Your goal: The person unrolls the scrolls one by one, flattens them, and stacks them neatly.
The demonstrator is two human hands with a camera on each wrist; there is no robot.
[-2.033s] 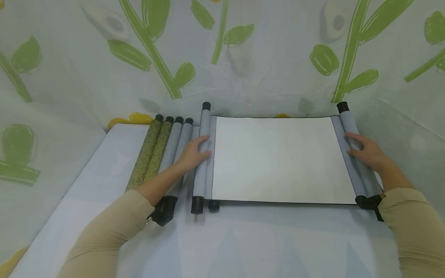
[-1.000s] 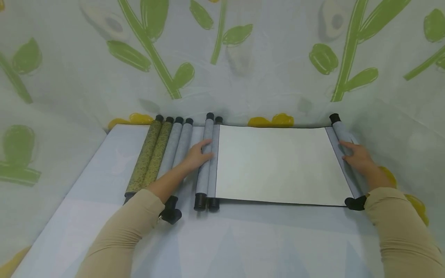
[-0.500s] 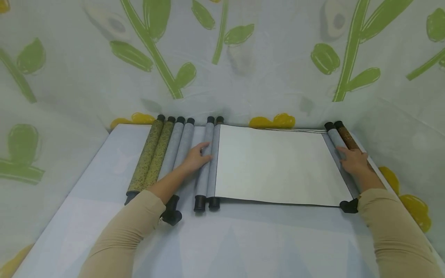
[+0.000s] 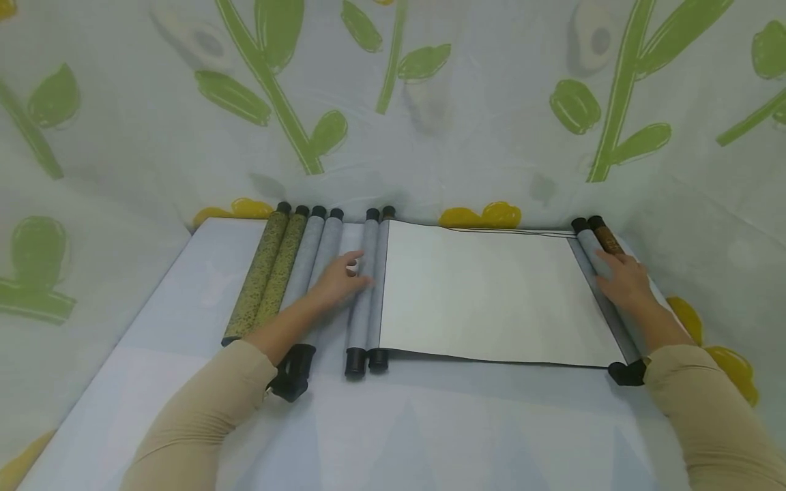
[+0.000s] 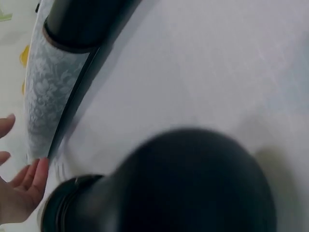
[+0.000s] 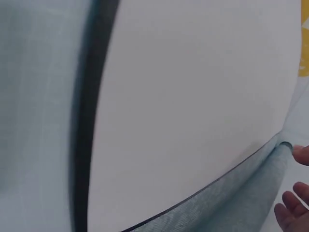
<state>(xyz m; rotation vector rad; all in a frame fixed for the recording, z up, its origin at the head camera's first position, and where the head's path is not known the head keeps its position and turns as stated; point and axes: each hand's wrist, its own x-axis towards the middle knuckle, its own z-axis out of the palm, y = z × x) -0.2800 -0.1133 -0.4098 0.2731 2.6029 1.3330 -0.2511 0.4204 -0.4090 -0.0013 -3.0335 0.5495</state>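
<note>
resting with relaxed fingers on the grey left roller (image 4: pixel 364 286), the left hand (image 4: pixel 338 281) grips nothing; the right hand (image 4: pixel 621 281) lies flat on the right roller (image 4: pixel 591 251) of the unrolled scroll (image 4: pixel 491 293) (spread across the worktop (image 4: pixel 430 423)).

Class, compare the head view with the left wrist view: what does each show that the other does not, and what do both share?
Only the head view shows the right hand on the right roller, the whole white sheet and four rolled scrolls. Only the left wrist view shows the floral weave of the grey roller close up. Both show the left hand at that roller and its black end cap.
</note>
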